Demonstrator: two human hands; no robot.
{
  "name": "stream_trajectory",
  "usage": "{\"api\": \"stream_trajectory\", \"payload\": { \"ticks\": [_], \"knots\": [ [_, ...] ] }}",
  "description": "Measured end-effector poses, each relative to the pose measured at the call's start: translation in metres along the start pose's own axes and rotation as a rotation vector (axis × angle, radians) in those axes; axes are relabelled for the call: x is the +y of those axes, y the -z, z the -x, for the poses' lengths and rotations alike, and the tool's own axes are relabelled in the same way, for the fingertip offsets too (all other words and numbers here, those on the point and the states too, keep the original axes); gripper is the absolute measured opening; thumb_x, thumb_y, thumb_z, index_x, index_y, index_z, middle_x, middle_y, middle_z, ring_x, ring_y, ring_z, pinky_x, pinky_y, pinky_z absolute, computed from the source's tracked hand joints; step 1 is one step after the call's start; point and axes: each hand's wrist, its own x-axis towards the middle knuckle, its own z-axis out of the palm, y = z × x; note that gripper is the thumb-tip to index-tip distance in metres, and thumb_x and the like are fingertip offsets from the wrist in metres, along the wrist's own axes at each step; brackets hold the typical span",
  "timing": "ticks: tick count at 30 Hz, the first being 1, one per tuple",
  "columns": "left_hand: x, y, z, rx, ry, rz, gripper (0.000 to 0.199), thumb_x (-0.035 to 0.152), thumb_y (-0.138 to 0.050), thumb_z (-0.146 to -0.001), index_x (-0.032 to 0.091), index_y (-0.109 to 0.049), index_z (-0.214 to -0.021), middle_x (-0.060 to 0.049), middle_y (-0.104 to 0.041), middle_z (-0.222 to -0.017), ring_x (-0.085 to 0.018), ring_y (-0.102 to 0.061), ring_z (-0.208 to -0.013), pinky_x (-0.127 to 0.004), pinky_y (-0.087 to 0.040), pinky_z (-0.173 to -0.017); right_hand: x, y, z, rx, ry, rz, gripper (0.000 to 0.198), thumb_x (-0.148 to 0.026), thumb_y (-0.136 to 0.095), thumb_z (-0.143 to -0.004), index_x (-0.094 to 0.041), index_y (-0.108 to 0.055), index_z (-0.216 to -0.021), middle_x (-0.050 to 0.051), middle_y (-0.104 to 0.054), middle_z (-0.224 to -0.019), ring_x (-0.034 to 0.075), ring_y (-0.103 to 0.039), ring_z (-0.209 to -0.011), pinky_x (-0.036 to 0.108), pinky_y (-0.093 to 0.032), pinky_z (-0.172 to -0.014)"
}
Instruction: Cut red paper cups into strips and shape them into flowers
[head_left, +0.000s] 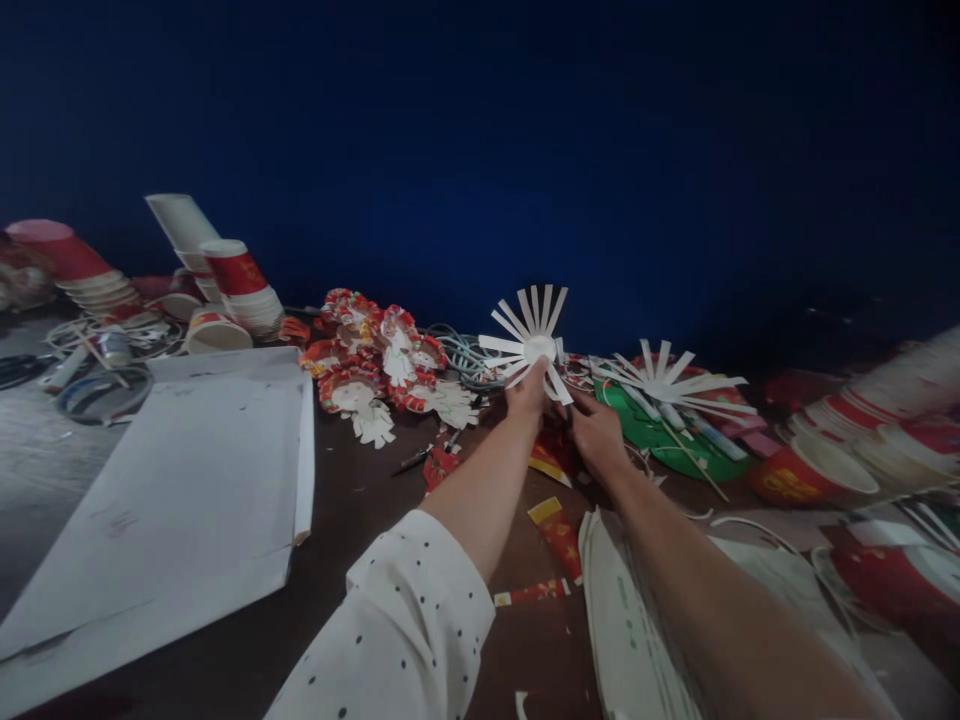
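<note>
My left hand (529, 392) pinches the round base of a paper cup cut into strips (540, 348). Its narrow white strips spread outward like a fan. Close beside it, below the right-hand strips, is my right hand (598, 432), its fingers curled in. Something dark shows at those fingertips, too small and dim to name. A second cut paper cup (660, 390) with splayed strips lies just beyond my right hand, over a green sheet (701, 455). Red and yellow paper scraps (556, 535) lie on the brown table under my forearms.
Red-and-white paper cup stacks stand at the left (244, 290) and lie at the right (817, 465). A large white board (202, 480) covers the left side. Red-edged paper crafts (367, 360) and coiled cord (480, 362) sit at the back, before a dark blue backdrop (450, 150).
</note>
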Motion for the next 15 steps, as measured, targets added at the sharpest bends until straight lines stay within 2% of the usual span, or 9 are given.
{"api": "stream_trajectory", "payload": {
  "ticks": [3, 9, 15],
  "knots": [
    [0.002, 0.000, 0.002, -0.006, -0.003, 0.002, 0.019, 0.032, -0.076, -0.073, 0.016, -0.071, -0.080, -0.001, -0.064, -0.064, -0.016, -0.063, -0.063, -0.028, -0.052, -0.064, -0.001, 0.002, 0.000, -0.018, -0.026, -0.061, 0.041, -0.039, -0.063, -0.077, -0.019, -0.078, -0.109, 0.007, -0.078, -0.100, 0.024, -0.070, -0.094, 0.035, -0.054, -0.082],
    [0.010, -0.002, 0.009, 0.015, 0.011, 0.014, 0.015, 0.028, -0.077, -0.072, 0.015, -0.069, -0.073, -0.003, -0.064, -0.066, -0.016, -0.061, -0.061, -0.032, -0.051, -0.066, -0.002, 0.001, 0.000, 0.012, -0.029, -0.047, 0.039, -0.037, -0.064, -0.076, -0.019, -0.079, -0.107, 0.006, -0.078, -0.102, 0.025, -0.071, -0.098, 0.037, -0.053, -0.088],
    [0.012, -0.003, 0.010, 0.007, 0.018, 0.018, 0.017, 0.029, -0.078, -0.071, 0.015, -0.068, -0.072, 0.000, -0.059, -0.058, -0.012, -0.054, -0.051, -0.027, -0.049, -0.058, 0.000, -0.001, 0.000, 0.007, 0.020, -0.019, 0.040, -0.037, -0.062, -0.076, -0.019, -0.079, -0.107, 0.007, -0.078, -0.105, 0.026, -0.071, -0.101, 0.039, -0.052, -0.092]
  ]
}}
